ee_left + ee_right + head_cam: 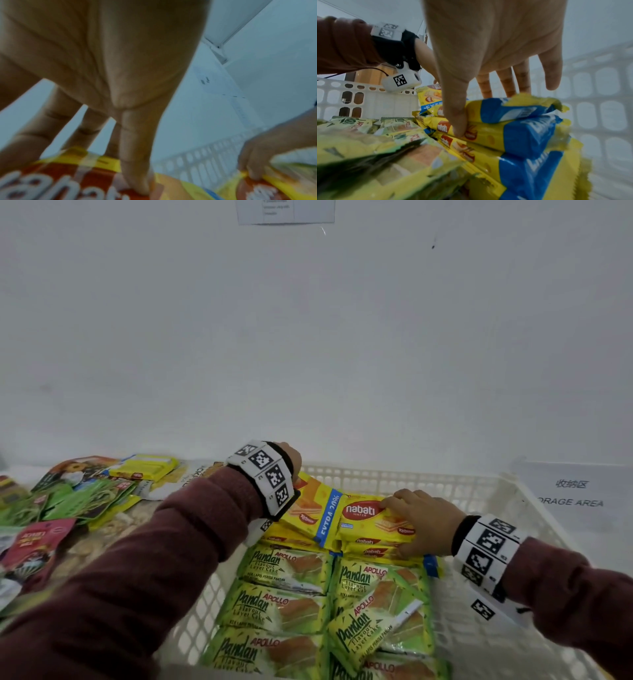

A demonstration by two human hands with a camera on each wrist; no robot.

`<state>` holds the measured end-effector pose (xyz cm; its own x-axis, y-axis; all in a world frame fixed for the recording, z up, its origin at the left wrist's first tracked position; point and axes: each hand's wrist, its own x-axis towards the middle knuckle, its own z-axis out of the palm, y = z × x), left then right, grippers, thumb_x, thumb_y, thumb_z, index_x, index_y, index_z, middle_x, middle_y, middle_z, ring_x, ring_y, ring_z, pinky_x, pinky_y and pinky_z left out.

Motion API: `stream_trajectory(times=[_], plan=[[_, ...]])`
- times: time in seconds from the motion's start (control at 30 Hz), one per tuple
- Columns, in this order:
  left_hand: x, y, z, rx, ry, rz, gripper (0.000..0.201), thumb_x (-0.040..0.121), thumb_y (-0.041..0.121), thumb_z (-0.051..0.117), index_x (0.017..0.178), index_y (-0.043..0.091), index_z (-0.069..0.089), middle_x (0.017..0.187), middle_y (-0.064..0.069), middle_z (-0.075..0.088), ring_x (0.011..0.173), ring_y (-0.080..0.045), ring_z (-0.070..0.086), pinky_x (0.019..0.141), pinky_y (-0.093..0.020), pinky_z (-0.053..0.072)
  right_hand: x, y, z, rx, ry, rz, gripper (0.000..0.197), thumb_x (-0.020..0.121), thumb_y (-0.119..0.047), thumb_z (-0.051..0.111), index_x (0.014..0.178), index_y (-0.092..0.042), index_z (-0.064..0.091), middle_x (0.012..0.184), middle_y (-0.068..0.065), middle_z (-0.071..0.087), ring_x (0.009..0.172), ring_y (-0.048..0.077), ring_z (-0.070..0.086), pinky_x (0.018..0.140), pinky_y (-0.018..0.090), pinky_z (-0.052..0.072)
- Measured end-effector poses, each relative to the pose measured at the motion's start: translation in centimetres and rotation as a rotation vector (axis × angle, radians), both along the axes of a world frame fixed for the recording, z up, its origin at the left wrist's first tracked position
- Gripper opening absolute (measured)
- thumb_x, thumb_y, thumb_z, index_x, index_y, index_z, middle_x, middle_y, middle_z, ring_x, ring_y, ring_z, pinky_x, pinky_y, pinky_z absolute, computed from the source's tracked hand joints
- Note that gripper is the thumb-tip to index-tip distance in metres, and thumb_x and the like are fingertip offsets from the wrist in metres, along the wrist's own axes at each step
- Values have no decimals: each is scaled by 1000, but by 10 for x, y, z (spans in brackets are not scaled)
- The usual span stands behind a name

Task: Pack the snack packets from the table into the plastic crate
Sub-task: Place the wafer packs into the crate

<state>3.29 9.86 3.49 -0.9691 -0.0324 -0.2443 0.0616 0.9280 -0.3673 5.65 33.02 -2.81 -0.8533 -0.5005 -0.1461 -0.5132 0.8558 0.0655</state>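
Right hand (pixel 424 525) straddles the top of the nabati wafer stack (pixel 373 529) at the far end of the plastic crate (pixel 507 508): thumb on the near edge, fingers over the far edge, a loose clamp. Left hand (pixel 291 460) has straight fingers pressing a tilted nabati packet (pixel 313 513) down beside that stack; no curl around it that I can see. Pandan cake packets (pixel 284 607) fill the crate's near half. More snack packets (pixel 82 494) wait on the table, left of the crate.

Judgement: film wrappers are light, slick and crushable. Grip across the long edges, not the crimped ends, and press gently.
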Motion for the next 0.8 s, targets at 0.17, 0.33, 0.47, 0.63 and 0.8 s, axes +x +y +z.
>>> stream_trajectory(times=[0.17,0.33,0.47,0.63,0.8], plan=[[14,10,-6,-47,25,16,40,88,28,54,122,8,50,125,-15,52,97,-28,61,81,-35,53,-2,2,1,-12,-28,-14,81,78,-49,65,142,-31,20,144,-2,29,128,19,34,99,35,41],[28,21,-20,45,77,-59,37,92,2,42,129,5,42,151,-15,11,118,-33,47,83,-36,45,-2,2,-1,-26,-39,-22,79,79,-45,65,142,-30,21,143,-2,30,127,19,34,97,35,43],[30,18,-24,16,-157,-110,67,85,40,61,138,11,35,142,-8,31,124,-29,45,98,-40,43,-3,3,-3,-43,-50,-21,79,79,-43,66,143,-29,21,143,-1,29,128,19,33,98,36,43],[31,11,-34,54,-158,-110,84,81,17,68,146,18,14,141,-13,35,123,-32,46,95,-43,43,-4,3,-5,-61,-67,-23,81,79,-40,67,144,-28,19,146,1,25,131,21,29,105,37,38],[34,12,-38,52,-54,-109,82,82,4,64,146,21,16,150,-13,9,133,-36,29,98,-44,40,-1,4,-6,-68,-60,-54,82,79,-41,67,145,-30,18,152,7,12,138,31,17,110,40,28]])
